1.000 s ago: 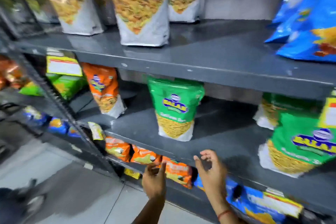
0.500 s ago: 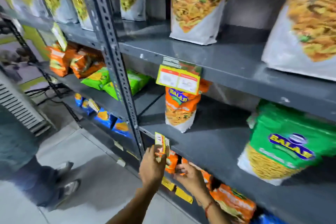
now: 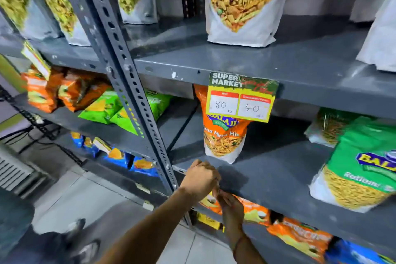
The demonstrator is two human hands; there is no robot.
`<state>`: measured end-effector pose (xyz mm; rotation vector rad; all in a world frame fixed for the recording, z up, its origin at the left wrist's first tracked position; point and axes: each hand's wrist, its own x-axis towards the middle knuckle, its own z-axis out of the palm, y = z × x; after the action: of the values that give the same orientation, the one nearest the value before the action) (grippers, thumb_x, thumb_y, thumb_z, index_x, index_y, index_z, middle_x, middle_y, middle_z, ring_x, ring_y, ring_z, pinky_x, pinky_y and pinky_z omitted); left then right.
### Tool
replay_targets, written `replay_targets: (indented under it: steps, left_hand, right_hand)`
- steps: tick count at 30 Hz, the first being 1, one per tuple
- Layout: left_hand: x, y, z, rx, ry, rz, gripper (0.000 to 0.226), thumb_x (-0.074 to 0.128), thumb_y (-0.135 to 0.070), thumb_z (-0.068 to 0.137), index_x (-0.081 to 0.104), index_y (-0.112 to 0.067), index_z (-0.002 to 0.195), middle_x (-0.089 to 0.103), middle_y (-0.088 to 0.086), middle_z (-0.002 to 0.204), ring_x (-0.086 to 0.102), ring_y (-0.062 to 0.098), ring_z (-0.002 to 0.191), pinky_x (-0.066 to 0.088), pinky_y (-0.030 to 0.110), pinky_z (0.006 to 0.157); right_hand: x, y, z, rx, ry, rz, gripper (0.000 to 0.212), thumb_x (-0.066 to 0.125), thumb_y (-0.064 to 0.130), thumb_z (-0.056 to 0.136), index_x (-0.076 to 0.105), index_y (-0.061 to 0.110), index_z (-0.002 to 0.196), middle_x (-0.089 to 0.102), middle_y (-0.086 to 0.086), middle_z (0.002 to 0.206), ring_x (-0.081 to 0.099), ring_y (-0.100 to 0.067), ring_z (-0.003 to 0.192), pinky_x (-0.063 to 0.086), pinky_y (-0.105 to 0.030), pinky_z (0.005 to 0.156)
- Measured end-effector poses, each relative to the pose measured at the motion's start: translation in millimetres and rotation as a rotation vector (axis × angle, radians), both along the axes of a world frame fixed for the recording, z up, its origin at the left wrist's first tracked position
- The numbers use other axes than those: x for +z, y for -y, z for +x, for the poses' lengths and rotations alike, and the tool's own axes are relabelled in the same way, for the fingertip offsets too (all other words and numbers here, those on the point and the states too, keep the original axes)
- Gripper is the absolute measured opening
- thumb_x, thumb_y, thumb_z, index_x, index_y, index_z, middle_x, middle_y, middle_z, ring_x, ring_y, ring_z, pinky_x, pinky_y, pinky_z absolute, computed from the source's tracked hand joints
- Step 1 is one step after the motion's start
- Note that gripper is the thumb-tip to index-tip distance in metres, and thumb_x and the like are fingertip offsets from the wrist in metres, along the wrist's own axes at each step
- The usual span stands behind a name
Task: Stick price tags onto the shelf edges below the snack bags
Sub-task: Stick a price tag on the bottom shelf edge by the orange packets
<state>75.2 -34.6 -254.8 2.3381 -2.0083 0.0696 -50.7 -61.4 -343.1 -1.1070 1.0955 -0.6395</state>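
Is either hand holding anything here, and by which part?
Cannot be told: both the left hand and right hand are pinched at the shelf edge, hiding whatever is between their fingers.

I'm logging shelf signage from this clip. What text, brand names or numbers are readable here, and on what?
"SUPER MARKET", "80" and "40": price tag on the upper shelf edge; its red box headings are blurred.
"BALAJI" and, roughly, "Mix": orange bag behind that tag; other words blurred.
"BALA", cut off at the frame edge: green bag on the right; the line under it is unclear.
Other bags and tags: unreadable.
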Motion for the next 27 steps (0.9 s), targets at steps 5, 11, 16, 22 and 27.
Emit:
replay_targets:
  steps: [5,11,16,22,27]
  left_hand:
    - [-2.4,-2.0,6.0,0.021,-0.145,-0.069,0.023,0.053,-0.024,0.089,0.075,-0.022,0.093,0.076,0.0,0.095,0.061,0.021,0.098,0.034,0.035,0.086]
    - [-16.4,-29.0,4.5,0.16,-0.347,-0.201,0.013,0.059,-0.026,0.09,0.072,-0.025,0.088,0.076,-0.008,0.092,0.063,0.017,0.094,0.04,0.033,0.085]
    - [-28.5,-51.9,2.2,0.34,-0.552,-0.255,0.003,0.071,-0.027,0.084,0.074,-0.028,0.082,0.074,-0.014,0.086,0.062,0.007,0.08,0.046,0.022,0.068]
    - [-40.9,-58.9,-0.4,0.476,-0.657,-0.286,0.01,0.077,-0.022,0.081,0.073,-0.029,0.076,0.062,-0.018,0.081,0.059,0.005,0.074,0.04,0.01,0.062]
    - [-42.6,-53.8,1.4,0.507,-0.698,-0.317,0.007,0.076,-0.027,0.082,0.073,-0.029,0.076,0.064,-0.015,0.082,0.061,0.01,0.079,0.048,0.024,0.064]
  right_hand:
    - [7.1,-5.1,-3.4,-0.055,-0.034,-0.116,0.024,0.068,0.001,0.082,0.072,0.018,0.065,0.072,0.018,0.061,0.064,0.002,0.062,0.047,-0.015,0.063]
    - [6.6,-2.0,-24.6,0.015,-0.16,-0.378,0.023,0.068,0.006,0.081,0.074,0.027,0.073,0.074,0.016,0.076,0.068,-0.008,0.074,0.056,-0.035,0.067]
    - [13.0,-2.4,-33.8,0.109,-0.237,-0.615,0.016,0.075,0.018,0.078,0.072,0.033,0.075,0.072,0.022,0.076,0.066,-0.002,0.075,0.055,-0.029,0.065]
    - [24.9,-4.9,-26.5,0.147,-0.423,-0.791,0.011,0.08,0.024,0.074,0.072,0.031,0.076,0.069,0.012,0.074,0.062,-0.01,0.073,0.052,-0.028,0.055]
    - [32.0,3.4,-21.2,0.164,-0.529,-0.921,0.009,0.078,0.023,0.075,0.072,0.029,0.077,0.074,0.015,0.075,0.059,-0.011,0.073,0.051,-0.03,0.056]
